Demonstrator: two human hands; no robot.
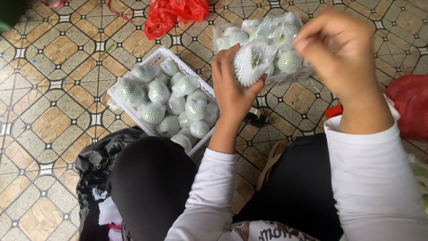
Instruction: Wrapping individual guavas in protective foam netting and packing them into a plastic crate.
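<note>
My left hand [232,89] grips a round green fruit wrapped in white foam netting [250,64], held up in front of me. My right hand [341,53] is raised beside it with fingers curled and pinched near a thin clear plastic film [274,29] over the fruit; whether it pinches the film is hard to tell. Below, a white plastic crate [157,56] holds several net-wrapped fruits [176,105]. A second white crate [285,79] of wrapped fruits lies behind my hands, partly hidden.
I sit over a patterned tile floor [53,85]. A red plastic bag [171,15] lies at the top, another red bag [410,105] at the right. A black plastic bag [96,163] with white foam nets sits by my left knee. A tape roll [255,114] lies under my wrist.
</note>
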